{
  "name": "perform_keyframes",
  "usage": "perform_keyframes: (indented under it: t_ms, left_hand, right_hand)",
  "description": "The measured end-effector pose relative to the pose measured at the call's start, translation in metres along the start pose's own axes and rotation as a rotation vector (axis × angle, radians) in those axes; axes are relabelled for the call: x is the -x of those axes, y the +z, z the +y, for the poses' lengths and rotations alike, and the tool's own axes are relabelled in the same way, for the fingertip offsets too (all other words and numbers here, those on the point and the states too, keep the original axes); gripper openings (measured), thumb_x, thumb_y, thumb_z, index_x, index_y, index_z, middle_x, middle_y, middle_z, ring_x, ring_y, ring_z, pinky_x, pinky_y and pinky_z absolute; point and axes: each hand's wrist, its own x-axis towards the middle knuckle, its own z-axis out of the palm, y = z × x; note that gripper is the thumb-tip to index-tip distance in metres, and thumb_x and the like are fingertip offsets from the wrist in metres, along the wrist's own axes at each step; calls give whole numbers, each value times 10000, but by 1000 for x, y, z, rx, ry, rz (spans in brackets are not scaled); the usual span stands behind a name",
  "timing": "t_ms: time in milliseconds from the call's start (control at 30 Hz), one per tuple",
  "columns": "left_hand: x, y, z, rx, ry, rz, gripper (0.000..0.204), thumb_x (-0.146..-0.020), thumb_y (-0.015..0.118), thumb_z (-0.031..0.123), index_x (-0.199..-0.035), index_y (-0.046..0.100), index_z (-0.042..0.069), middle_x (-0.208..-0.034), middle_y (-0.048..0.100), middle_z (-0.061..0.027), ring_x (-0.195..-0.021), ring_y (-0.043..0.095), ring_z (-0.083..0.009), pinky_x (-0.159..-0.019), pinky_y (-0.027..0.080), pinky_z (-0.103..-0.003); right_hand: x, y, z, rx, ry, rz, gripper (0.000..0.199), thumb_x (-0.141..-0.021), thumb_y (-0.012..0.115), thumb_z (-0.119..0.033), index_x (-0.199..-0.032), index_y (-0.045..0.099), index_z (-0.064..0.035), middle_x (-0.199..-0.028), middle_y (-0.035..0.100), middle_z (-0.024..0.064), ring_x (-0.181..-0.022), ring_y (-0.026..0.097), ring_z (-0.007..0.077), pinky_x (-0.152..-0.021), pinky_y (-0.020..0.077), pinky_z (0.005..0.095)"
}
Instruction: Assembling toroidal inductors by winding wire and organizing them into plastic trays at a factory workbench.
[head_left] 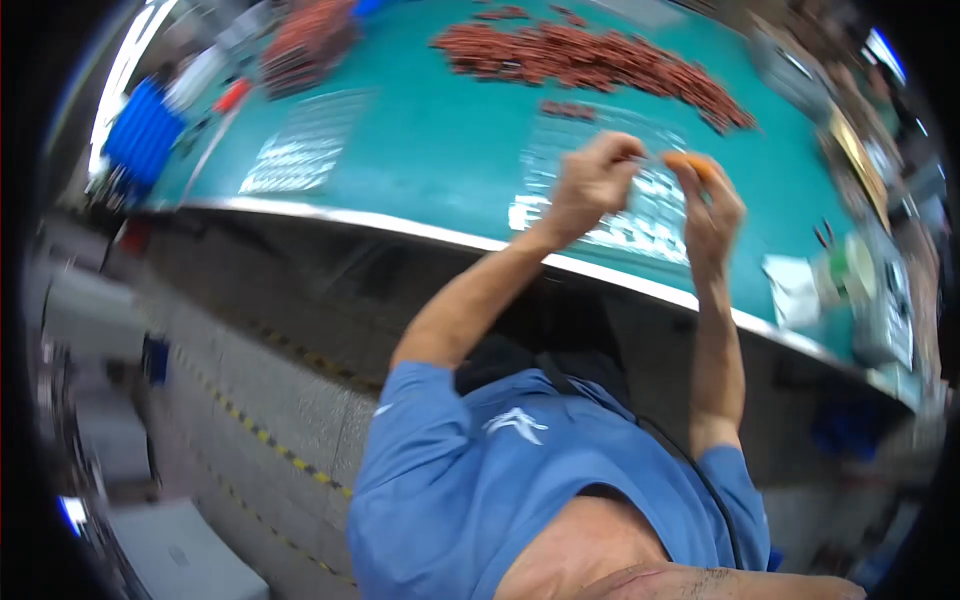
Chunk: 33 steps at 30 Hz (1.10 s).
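Both hands are raised over a clear plastic tray [640,215] with rows of pockets, lying near the table's front edge. My left hand [597,178] is closed, its thumb and fingertips pinched together toward the right hand; anything in them is too small and blurred to make out. My right hand [712,205] is pinched too, a short gap away. Bright orange [690,163] shows at its fingertips; whether that is a finger cover or a held piece I cannot tell. Beyond the hands, a few reddish-brown pieces [567,110] lie along the tray's far edge.
A long heap of reddish-brown small parts [590,60] spreads across the back of the green table [430,150]. Another clear tray [305,145] lies at left, with a reddish stack [308,45] behind it. A blue bin [145,130] stands far left; a tape roll [850,268] sits at right.
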Motion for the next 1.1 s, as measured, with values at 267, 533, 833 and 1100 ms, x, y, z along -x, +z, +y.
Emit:
perform_keyframes:
  t_ms: [267,533,833,1100]
  left_hand:
    - [-3,5,2,362,-198,-46,140,-1001,489,181,-1016,501,42,-714,492,-22,-561,511,-113,-484,427,-232]
    - [3,31,-18,469,-246,95,143,-981,490,135,-1042,452,11,-744,532,-60,-562,534,-116,-421,437,-249]
    - [16,22,-7,444,-232,-39,254,-956,538,100,-1149,412,-7,-796,525,-54,-610,543,-106,-507,458,-256]
    - [21,13,-1,136,-106,57,188,-937,488,47,-1101,471,-44,-715,547,-49,-562,519,-85,-468,439,-231]
  right_hand:
    - [-4,14,23,-697,526,-83,268,-971,561,-247,-986,667,-1,-977,679,85,-944,615,152,-876,478,291]
    - [10,14,55,-1102,796,-132,268,-971,548,-281,-1036,647,-41,-951,640,29,-899,589,120,-811,449,291]
    - [28,1,30,-554,551,-179,344,-920,646,-293,-1051,649,25,-858,674,77,-714,625,109,-605,467,196]
    - [24,16,16,-672,529,-5,297,-967,527,-212,-926,680,39,-707,645,75,-584,590,114,-529,459,231]
